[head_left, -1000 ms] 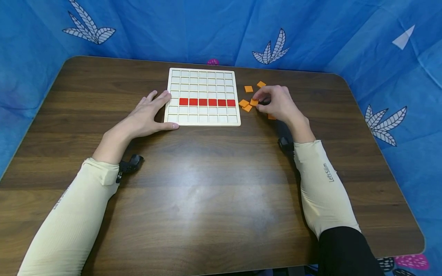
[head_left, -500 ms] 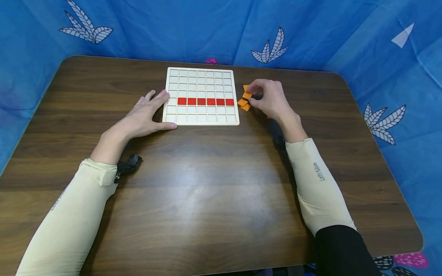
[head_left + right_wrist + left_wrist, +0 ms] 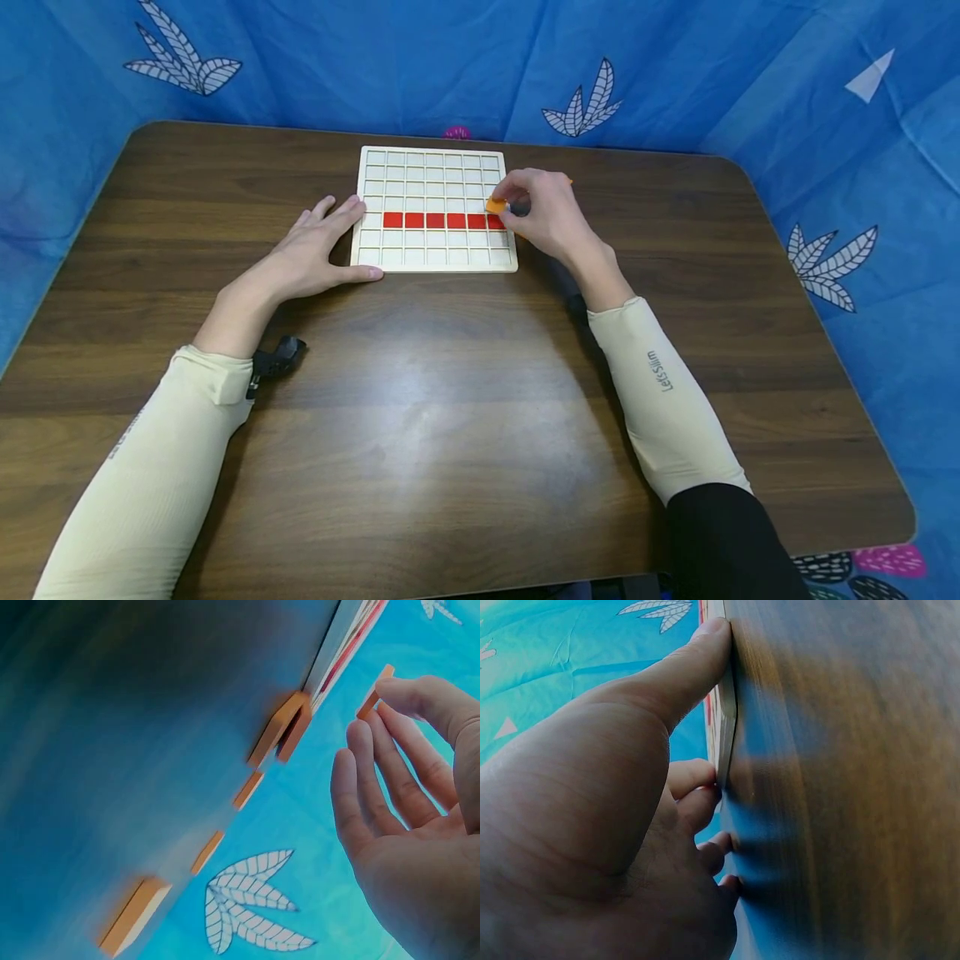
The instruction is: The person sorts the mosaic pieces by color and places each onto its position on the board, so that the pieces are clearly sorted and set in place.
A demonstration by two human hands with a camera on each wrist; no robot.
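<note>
A pale gridded board (image 3: 438, 269) lies flat on the table, with a row of several red square tiles (image 3: 435, 221) set in its cells. My left hand (image 3: 300, 262) is spread at its near-left corner. The thumb touches the near edge and the fingertips touch the left side. Over the right part of the board, my right hand (image 3: 553, 215) pinches an orange square tile (image 3: 495, 206) between thumb and fingers, just beyond the right end of the red row. In the right wrist view this tile (image 3: 373, 693) is tilted and held apart from the board.
Several loose orange tiles (image 3: 274, 735) lie on the wooden table (image 3: 450, 433) right of the board; in the head view the right hand mostly hides them. A blue patterned cloth (image 3: 315, 62) hangs behind the table's far edge.
My right hand has moved left from the loose orange tiles to above the board's right part, with one orange tile in its pinch. The left hand stays at the board's corner.
</note>
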